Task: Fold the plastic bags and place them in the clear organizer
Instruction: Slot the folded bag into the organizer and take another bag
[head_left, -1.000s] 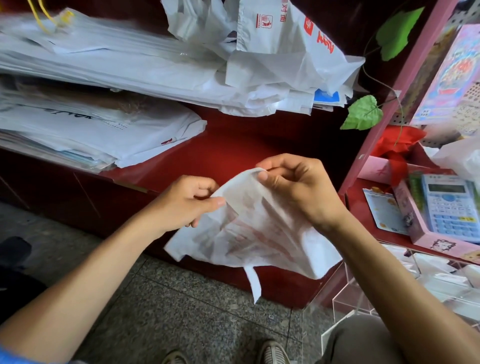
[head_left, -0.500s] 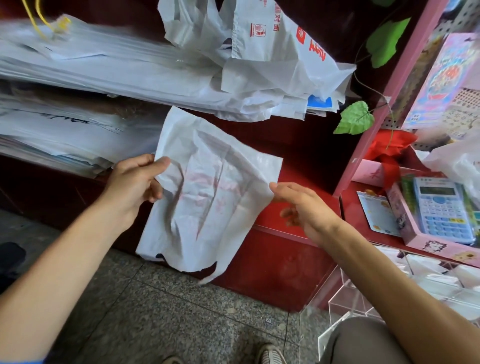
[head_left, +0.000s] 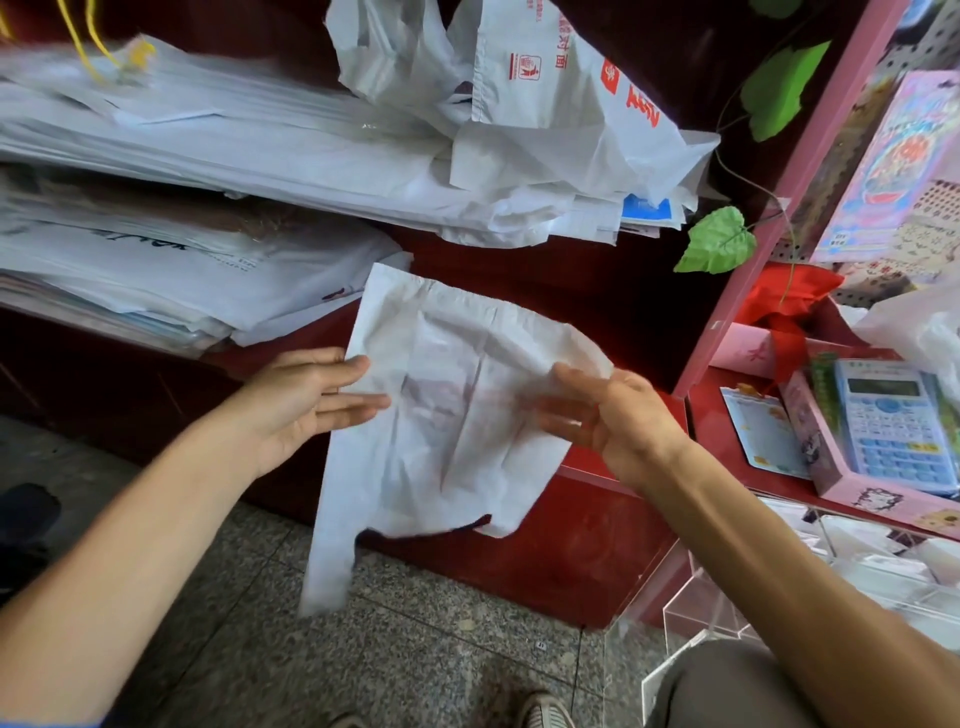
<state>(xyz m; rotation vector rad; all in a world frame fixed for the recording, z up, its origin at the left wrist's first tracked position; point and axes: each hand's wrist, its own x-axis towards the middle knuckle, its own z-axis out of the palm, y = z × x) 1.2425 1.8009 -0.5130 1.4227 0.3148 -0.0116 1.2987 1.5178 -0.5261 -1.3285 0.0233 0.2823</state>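
Note:
A crumpled white plastic bag (head_left: 457, 415) with faint red print hangs spread out in front of the red counter, one handle dangling at the lower left. My left hand (head_left: 306, 405) lies at the bag's left edge with thumb and fingers straight, touching it. My right hand (head_left: 618, 421), blurred by motion, has straight fingers against the bag's right side, where the top corner curls over. The clear organizer (head_left: 691, 613) stands at the lower right, with folded white bags in its compartments.
Stacks of flat white bags (head_left: 182, 275) fill the red shelf on the left, and loose bags (head_left: 545, 119) are heaped above. A calculator in a pink box (head_left: 893, 421) sits on the red ledge on the right. Grey stone floor and my shoes lie below.
The bag was bunched between both hands, then shaken out while my left hand pinched it. Now both hands have flat fingers at its sides and it hangs lower.

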